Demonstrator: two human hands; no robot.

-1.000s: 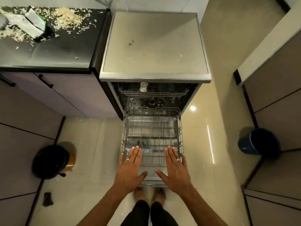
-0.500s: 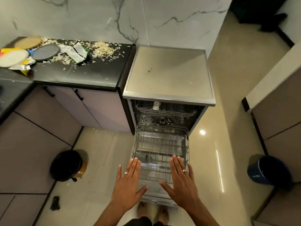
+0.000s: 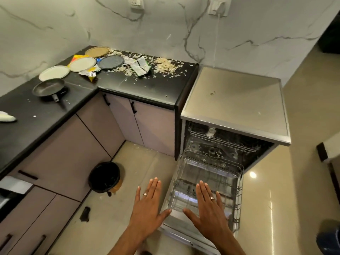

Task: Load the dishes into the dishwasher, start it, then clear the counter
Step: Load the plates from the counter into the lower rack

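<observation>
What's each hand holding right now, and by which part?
Nothing. The left hand and right hand are both open with fingers straight, above the pulled-out lower rack. The dishes are on the counter.

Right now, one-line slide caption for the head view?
Both open hands hover over empty pulled-out wire dishwasher rack; plates wait on black counter.

— Where does the camera sit?

— On the person's head. It is the only view. It looks forward and down, from high up.

— What is close to it?

— The left hand (image 3: 147, 208) and the right hand (image 3: 209, 208), low in the picture. The pulled-out rack (image 3: 237, 196) of the dishwasher (image 3: 235, 100) is just past them.

— And far away?

— The black counter (image 3: 143, 85) at the upper left and the marble wall (image 3: 184, 24) along the top. The wide lens bends the edges.
</observation>
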